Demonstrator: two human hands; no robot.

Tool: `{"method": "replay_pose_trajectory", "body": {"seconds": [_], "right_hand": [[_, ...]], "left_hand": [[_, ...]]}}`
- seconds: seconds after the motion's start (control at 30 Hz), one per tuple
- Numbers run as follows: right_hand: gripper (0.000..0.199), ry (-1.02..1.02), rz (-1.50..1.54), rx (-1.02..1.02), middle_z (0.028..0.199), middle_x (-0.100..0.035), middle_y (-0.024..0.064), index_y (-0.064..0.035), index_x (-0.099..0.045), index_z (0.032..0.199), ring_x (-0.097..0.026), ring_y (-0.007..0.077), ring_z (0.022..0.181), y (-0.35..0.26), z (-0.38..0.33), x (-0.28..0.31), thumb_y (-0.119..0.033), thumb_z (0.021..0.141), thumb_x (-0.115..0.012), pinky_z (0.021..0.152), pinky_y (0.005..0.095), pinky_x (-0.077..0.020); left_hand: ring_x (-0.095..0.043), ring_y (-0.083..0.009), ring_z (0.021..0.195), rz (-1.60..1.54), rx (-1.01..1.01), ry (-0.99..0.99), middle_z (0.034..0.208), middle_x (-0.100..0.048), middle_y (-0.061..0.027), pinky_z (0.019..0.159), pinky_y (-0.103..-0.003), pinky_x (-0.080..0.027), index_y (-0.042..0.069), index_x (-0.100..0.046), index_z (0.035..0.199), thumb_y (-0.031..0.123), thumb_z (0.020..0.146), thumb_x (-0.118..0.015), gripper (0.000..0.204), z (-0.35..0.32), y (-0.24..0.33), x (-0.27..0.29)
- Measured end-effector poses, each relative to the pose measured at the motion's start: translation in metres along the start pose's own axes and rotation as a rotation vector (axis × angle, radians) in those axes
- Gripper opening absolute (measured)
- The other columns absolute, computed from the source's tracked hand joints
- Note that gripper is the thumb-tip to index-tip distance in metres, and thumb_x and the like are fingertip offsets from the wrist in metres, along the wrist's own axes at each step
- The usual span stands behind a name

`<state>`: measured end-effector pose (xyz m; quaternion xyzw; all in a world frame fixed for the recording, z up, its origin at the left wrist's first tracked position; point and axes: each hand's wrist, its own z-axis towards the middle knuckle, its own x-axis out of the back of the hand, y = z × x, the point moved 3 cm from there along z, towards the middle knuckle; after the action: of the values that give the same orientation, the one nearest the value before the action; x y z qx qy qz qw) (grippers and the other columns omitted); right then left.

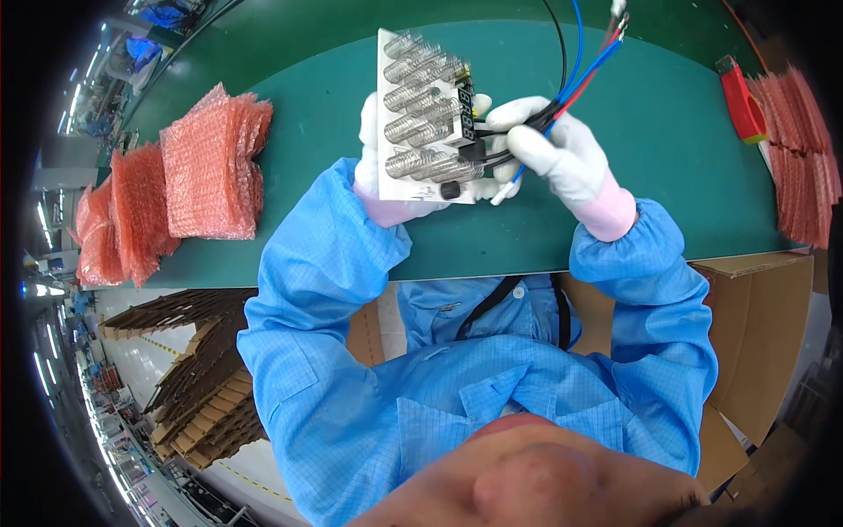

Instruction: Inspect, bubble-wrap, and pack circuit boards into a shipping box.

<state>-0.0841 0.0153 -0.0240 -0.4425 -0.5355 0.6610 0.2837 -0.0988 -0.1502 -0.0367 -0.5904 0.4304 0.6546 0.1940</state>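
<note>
My left hand (379,198), in a white glove, holds a white circuit board (420,119) upright from behind; the board carries several metal coil springs and small black parts. My right hand (562,154), also gloved, pinches a bundle of black, blue and red wires (580,75) that run from the board's right edge up and away over the green work surface (667,158). Both arms wear blue sleeves.
Stacks of pink bubble-wrap bags (211,167) lie at the left of the green surface, more at the far right (803,158). A red tool (739,101) lies near the right edge. Flat cardboard dividers (206,395) are piled lower left, a cardboard box (760,334) lower right.
</note>
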Motion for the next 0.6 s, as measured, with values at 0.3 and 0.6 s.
{"method": "replay_pose_trajectory", "body": {"seconds": [0.3,0.6], "right_hand": [[0.044,0.012,-0.225,-0.032,0.093,-0.058,0.007,0.0003,-0.047,0.119,-0.052,0.009,0.071,0.01,0.002,0.005,-0.011,0.079,-0.062,0.061,0.021,-0.0461],[0.032,-0.163,-0.677,-0.08,0.075,-0.054,0.0029,0.0017,-0.059,0.098,-0.045,0.0086,0.06,0.0,-0.01,0.014,-0.022,0.091,-0.039,0.053,0.0221,-0.0397]], "left_hand": [[-0.044,-0.0387,0.113,0.264,-0.297,0.002,0.127,-0.04,-0.021,0.091,-0.06,-0.038,0.008,-0.031,0.132,0.051,0.086,-0.043,0.064,-0.013,0.002,0.009],[-0.048,-0.033,0.11,0.08,-0.381,0.104,0.122,-0.045,-0.0193,0.089,-0.061,-0.04,0.009,-0.039,0.126,0.048,0.085,-0.048,0.058,-0.021,0.019,0.025]]}}
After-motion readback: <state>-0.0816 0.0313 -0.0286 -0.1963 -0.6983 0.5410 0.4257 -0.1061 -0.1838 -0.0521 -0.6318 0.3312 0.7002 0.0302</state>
